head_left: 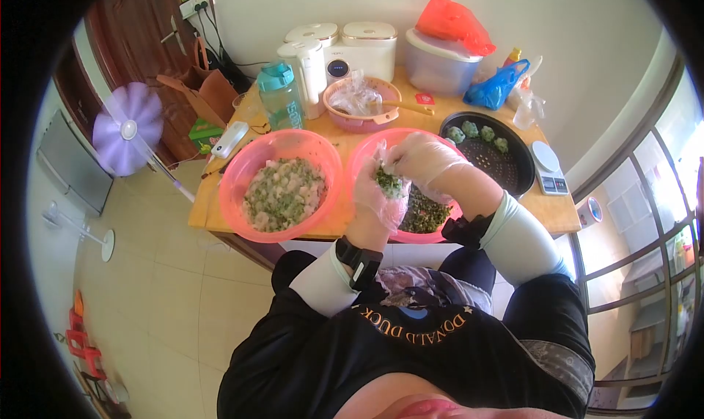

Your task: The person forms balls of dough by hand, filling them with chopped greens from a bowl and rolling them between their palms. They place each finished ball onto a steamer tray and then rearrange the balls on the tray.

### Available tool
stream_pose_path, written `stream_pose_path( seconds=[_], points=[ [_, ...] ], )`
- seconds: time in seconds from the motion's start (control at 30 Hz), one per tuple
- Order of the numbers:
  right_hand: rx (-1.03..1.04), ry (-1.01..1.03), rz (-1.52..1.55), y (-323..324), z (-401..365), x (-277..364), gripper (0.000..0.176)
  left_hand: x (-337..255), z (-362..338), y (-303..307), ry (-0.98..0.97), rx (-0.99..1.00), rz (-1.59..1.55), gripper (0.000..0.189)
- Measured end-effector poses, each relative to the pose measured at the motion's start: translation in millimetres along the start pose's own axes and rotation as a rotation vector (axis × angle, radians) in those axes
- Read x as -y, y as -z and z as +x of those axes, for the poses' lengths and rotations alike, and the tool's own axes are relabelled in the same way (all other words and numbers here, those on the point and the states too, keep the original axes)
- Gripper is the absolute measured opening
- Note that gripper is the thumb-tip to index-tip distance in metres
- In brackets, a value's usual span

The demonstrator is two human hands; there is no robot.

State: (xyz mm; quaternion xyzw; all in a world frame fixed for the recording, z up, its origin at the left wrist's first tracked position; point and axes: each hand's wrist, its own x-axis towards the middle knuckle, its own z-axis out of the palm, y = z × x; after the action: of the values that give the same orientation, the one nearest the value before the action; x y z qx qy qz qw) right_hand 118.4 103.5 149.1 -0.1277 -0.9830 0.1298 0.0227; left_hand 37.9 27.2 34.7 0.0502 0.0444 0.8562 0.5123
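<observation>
My left hand [380, 193], in a clear plastic glove, is cupped around a lump of chopped green filling [389, 181] above the right pink bowl [359, 151]. My right hand [425, 161], gloved too, has its fingers bent down at the top of that lump; their tips are partly hidden, and I cannot make out what they hold. Dark chopped greens [425, 212] lie in the bowl below. To the left, another pink bowl [229, 188] holds a pale and green diced mix [284, 194].
A round black perforated tray [493, 171] with several green balls [487, 133] stands at the right, beside a white scale [551, 181]. Behind are a teal-lidded bottle [279, 96], a strainer basket [356, 122], a white appliance [367, 52] and a blue bag [497, 87].
</observation>
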Motion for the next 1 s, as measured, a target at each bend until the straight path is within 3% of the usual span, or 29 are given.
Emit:
stream_pose_path(
  seconds=[0.03,0.3,0.37,0.43,0.53,0.57,0.6,0.7,0.8,0.9,0.97,1.0],
  points=[
    [-0.017,-0.113,0.23,7,-3,5,0.022,0,0,0,0.003,0.041,0.001,0.037],
    [-0.09,0.101,0.057,-15,-5,-5,0.02,0,-1,4,0.014,0.118,0.107,0.033],
    [-0.142,0.118,0.07,4,-14,1,0.02,0,-5,-6,-0.04,-0.021,-0.021,0.029],
    [-0.217,-0.239,0.212,28,-24,14,0.024,-3,0,6,-0.029,-0.002,-0.077,0.027],
    [-0.369,-0.363,0.373,10,-31,0,0.023,-9,1,5,-0.04,-0.017,-0.094,0.025],
    [-0.36,-0.087,0.121,-11,-38,-16,0.023,-9,0,2,-0.063,-0.061,-0.059,0.024],
    [-0.133,0.008,-0.162,-18,-33,-19,0.024,-10,1,2,-0.065,-0.06,-0.061,0.024],
    [-0.185,-0.172,-0.014,-33,-45,-23,0.023,-9,1,0,-0.02,-0.045,-0.145,0.023],
    [-0.528,0.162,0.247,-59,-49,-24,0.031,-5,-5,-8,-0.049,-0.053,-0.074,0.028],
    [-0.48,0.03,0.409,-78,-49,-7,0.037,-6,-5,-6,0.092,0.022,-0.15,0.031],
    [-0.465,-0.025,0.495,-77,-46,2,0.037,-5,3,7,0.106,0.288,-0.052,0.033],
    [-0.441,-0.084,0.582,-76,-45,4,0.036,-4,4,8,0.103,0.291,-0.05,0.033]
  ],
)
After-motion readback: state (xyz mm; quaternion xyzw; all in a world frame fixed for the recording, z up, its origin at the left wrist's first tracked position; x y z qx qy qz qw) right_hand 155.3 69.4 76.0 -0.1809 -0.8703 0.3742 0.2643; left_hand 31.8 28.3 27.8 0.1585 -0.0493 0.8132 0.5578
